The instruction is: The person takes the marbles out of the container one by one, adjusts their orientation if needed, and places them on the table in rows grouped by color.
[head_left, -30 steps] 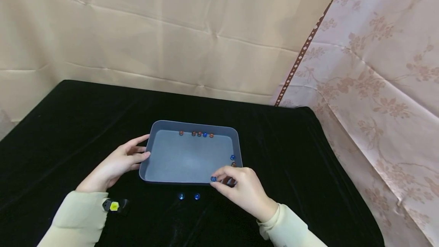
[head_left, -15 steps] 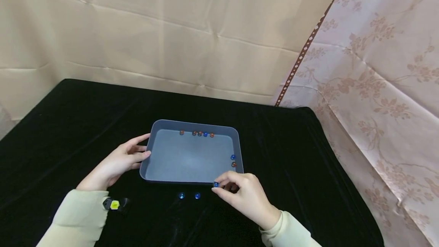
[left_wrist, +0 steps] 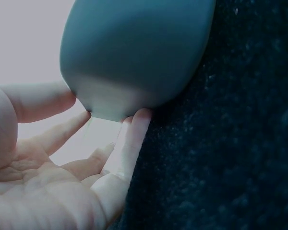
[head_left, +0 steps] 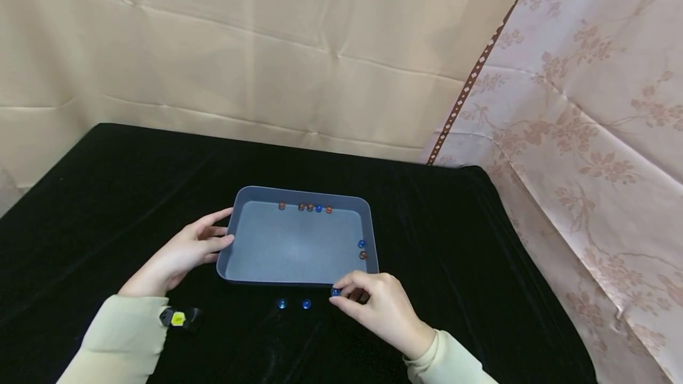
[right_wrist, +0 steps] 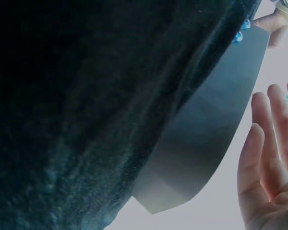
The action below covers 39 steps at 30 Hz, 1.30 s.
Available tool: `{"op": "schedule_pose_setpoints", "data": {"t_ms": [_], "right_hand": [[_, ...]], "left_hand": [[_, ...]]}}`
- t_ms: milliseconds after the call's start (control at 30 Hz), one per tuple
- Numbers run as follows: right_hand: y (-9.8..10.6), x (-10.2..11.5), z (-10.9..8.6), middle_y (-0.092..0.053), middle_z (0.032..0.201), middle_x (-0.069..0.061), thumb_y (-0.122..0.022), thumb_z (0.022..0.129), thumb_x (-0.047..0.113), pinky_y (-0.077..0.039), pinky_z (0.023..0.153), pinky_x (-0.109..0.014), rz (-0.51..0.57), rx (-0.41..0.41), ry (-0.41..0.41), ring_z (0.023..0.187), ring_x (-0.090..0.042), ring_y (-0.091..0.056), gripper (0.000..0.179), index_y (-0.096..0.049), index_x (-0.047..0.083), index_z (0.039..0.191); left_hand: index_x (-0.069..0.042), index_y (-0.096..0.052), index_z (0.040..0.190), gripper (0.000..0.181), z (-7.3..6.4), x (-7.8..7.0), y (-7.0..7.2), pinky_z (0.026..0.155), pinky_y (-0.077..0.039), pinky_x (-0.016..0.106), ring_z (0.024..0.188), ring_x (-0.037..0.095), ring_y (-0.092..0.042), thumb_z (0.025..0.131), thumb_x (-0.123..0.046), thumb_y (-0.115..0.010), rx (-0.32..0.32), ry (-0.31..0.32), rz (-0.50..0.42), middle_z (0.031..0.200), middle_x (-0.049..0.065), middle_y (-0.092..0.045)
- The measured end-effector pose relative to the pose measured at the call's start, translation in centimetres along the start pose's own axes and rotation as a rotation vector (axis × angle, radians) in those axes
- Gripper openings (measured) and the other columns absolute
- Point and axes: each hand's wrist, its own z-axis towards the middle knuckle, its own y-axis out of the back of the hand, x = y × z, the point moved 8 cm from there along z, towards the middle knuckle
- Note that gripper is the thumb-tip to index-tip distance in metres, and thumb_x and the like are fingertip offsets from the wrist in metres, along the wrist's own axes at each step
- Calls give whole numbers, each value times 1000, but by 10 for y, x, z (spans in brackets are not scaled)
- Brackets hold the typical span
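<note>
In the head view my left hand (head_left: pixel 187 253) rests its spread fingertips against the left wall of a blue-grey tray (head_left: pixel 226 274); the thumb tip lies at the rim. The left wrist view shows extended fingers touching the outer wall. Just outside the tray's front right corner, my right hand (head_left: pixel 381 307) pinches a blue marble (head_left: pixel 335 292) between thumb and fingertips. Two more blue marbles, a left one (head_left: pixel 282 303) and a right one (head_left: pixel 306 304), sit on the black cloth in front of the tray.
Along the tray's far wall lie several marbles, brown ones (head_left: pixel 281 205) and a blue one (head_left: pixel 319 208). A blue marble (head_left: pixel 361 243) and a brown one (head_left: pixel 363 255) sit by its right wall. Black cloth (head_left: pixel 453 265) covers the table; curtains (head_left: pixel 213 46) hang behind.
My right hand has drawn the pinched blue marble from over the tray's front right edge toward me, to just in front of the tray. The left hand and tray stay put.
</note>
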Motion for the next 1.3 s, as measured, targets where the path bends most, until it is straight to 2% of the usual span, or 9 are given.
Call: {"op": "schedule_pose_setpoints", "data": {"t_ms": [333,667,967,1133,1300], "right_hand": [[-7,-4,0,-74,81,7,-73,89,25,-53,61,-16,-16,53,-30,67,7,-60,9,-72,19,95],[-11,-5,1,-74,81,10,-73,89,23,-51,62,-14,-137,101,-26,69,8,-59,9,-73,18,96],[-20,-5,3,-75,81,9,-73,88,21,-43,52,-11,-219,174,-26,60,12,-52,10,-74,16,97],[-24,-5,4,-75,84,7,-73,88,20,-44,54,-11,-232,216,-25,62,12,-54,12,-74,15,99],[-26,-4,6,-74,79,8,-73,89,21,-42,52,-9,-320,237,5,56,12,-49,13,-75,15,101]], "left_hand": [[-14,-14,160,73,-1,0,0,104,-49,51,126,38,-54,102,-31,-55,-3,2,2,148,31,-35],[-14,-14,160,71,0,0,0,103,-50,52,127,41,-52,103,-30,-53,-4,17,-1,148,32,-35],[-14,-14,160,70,-1,-1,-1,102,-51,50,126,39,-53,103,-29,-53,3,11,-15,148,32,-36],[-14,-14,160,71,0,-1,-1,102,-51,50,126,39,-53,103,-30,-53,8,5,-18,147,32,-35],[-14,-15,160,71,-1,-1,0,102,-52,49,125,37,-54,102,-30,-54,5,-3,-13,147,32,-35]]}}
